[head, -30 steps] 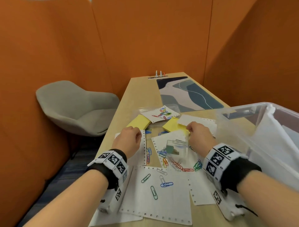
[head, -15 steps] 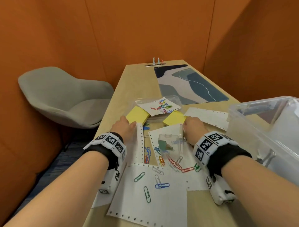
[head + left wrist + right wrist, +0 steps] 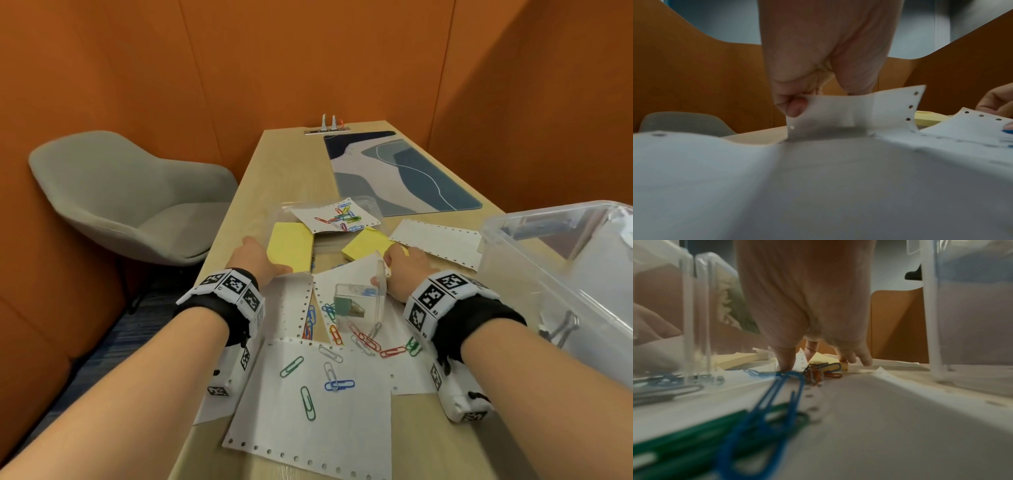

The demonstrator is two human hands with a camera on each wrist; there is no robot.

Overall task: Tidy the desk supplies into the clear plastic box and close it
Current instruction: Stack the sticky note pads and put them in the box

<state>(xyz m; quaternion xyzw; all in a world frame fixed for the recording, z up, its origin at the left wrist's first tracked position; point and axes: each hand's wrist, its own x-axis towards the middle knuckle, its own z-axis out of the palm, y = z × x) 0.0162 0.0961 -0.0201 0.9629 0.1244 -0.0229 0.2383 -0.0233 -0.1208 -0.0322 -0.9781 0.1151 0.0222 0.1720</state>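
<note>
Perforated white paper sheets, yellow sticky note pads (image 3: 290, 246) and coloured paper clips (image 3: 330, 377) litter the desk. My left hand (image 3: 255, 255) pinches the far edge of the left sheet (image 3: 849, 110) between thumb and fingers (image 3: 795, 107) and curls it upward. My right hand (image 3: 394, 263) pinches the raised far corner of the middle sheet (image 3: 342, 277), beside the second yellow pad (image 3: 368, 245). A small clear case (image 3: 356, 303) with its lid up stands on that sheet. The large clear plastic box (image 3: 534, 246) stands open at the right, with white paper inside.
A shallow clear lid (image 3: 371, 205) beyond the pads carries a paper scrap with several clips. A blue patterned mat (image 3: 404, 171) lies farther back. A grey chair (image 3: 130, 192) stands left of the desk. Orange walls surround the desk.
Both hands have moved a little farther along the desk. The left one now lifts the left sheet's far edge. The middle sheet's far corner has risen at the right hand.
</note>
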